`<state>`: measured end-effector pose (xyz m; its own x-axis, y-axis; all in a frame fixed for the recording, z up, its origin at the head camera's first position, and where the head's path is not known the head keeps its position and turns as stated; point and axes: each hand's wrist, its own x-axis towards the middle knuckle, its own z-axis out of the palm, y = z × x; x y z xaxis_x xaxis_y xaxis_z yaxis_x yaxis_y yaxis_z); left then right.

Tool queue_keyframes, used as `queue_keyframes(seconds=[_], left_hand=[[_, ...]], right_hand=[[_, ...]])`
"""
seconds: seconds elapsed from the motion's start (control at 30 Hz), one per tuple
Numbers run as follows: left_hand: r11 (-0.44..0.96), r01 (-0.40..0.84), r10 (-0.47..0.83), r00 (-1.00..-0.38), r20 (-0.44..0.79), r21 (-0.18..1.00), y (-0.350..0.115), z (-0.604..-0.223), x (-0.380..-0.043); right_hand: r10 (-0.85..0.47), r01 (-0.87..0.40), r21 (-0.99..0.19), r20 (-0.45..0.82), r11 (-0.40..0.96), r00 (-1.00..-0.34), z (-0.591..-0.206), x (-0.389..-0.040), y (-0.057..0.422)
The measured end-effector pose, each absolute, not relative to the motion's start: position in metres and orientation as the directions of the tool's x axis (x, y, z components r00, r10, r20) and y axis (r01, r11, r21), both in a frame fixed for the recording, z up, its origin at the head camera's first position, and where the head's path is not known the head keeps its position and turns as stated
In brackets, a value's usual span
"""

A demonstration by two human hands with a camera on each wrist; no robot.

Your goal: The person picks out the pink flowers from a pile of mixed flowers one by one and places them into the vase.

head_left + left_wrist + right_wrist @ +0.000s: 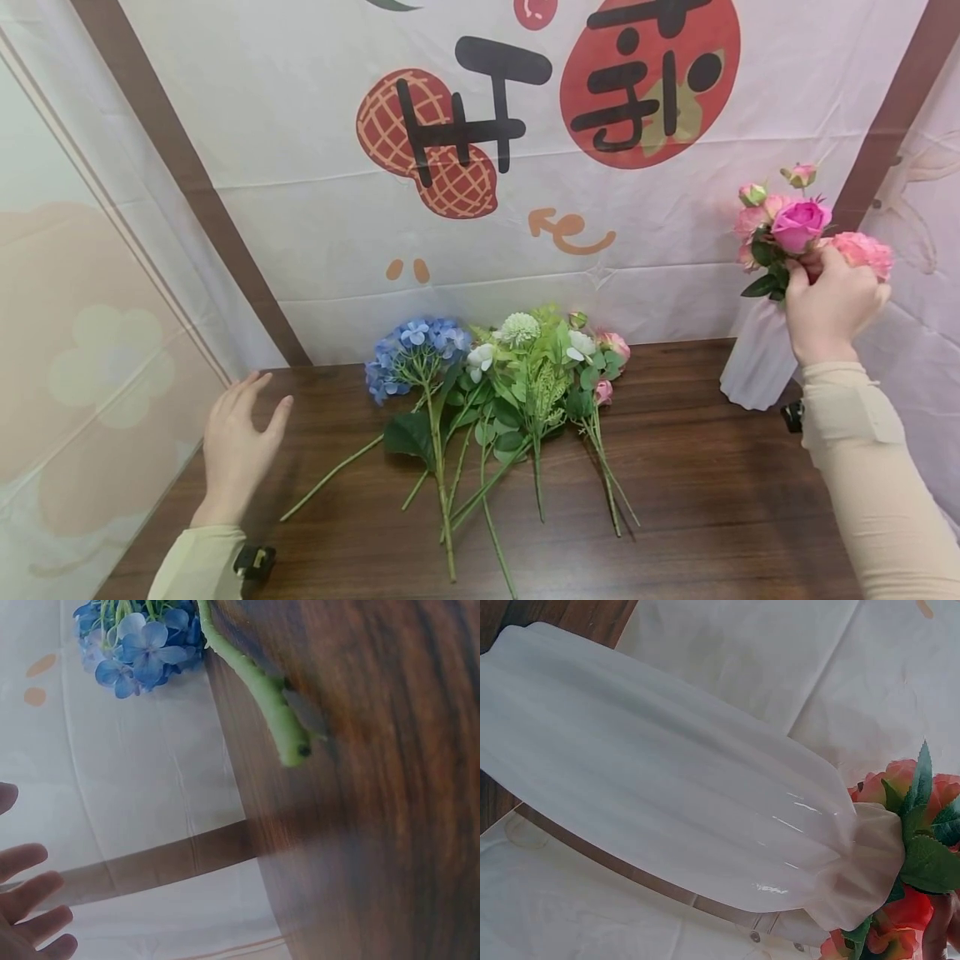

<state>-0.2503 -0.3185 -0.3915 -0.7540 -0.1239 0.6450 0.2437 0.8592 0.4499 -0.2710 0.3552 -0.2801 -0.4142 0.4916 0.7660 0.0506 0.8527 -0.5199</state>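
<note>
A white fluted vase [759,354] stands at the right of the table, with pink flowers and green leaves above its mouth. My right hand [836,304] is at these flowers, thumb and fingers curled in just under a bright magenta rose [801,225], pinching there; the stem is hidden. A coral-pink bloom [864,252] shows behind the knuckles. In the right wrist view the vase [667,772] fills the middle, and red-pink petals [907,907] crowd its ruffled mouth beside a fingertip. My left hand [238,442], fingers spread and holding nothing, hovers left of a blue hydrangea [416,354].
Across the middle of the brown wooden table [697,500] lie several artificial stems: the hydrangea, a white pompom flower [519,330], green foliage [543,392] and pink roses [613,344]. Their stalks point toward the front edge. A printed white cloth [300,167] hangs behind.
</note>
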Motion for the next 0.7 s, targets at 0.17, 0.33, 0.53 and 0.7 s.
queue_keyframes(seconds=[0.17,0.33,0.53,0.7], left_hand=[[0.859,0.253,-0.115,-0.752,0.648,0.446,-0.317,-0.393,-0.254],[0.853,0.268,-0.103,-0.755,0.648,0.448,-0.307,-0.391,-0.26],[0.845,0.306,-0.083,-0.736,0.672,0.44,-0.284,-0.387,-0.271],[0.821,0.383,-0.033,-0.709,0.705,0.423,-0.257,-0.384,-0.285]], right_hand=[[0.491,0.065,-0.515,0.762,0.855,-0.422,-0.281,-0.27,0.355],[0.498,0.078,-0.522,0.744,0.849,-0.445,-0.279,-0.27,0.355],[0.494,0.067,-0.521,0.749,0.851,-0.441,-0.276,-0.27,0.353],[0.535,-0.022,-0.575,0.773,0.818,-0.341,-0.275,-0.264,0.341]])
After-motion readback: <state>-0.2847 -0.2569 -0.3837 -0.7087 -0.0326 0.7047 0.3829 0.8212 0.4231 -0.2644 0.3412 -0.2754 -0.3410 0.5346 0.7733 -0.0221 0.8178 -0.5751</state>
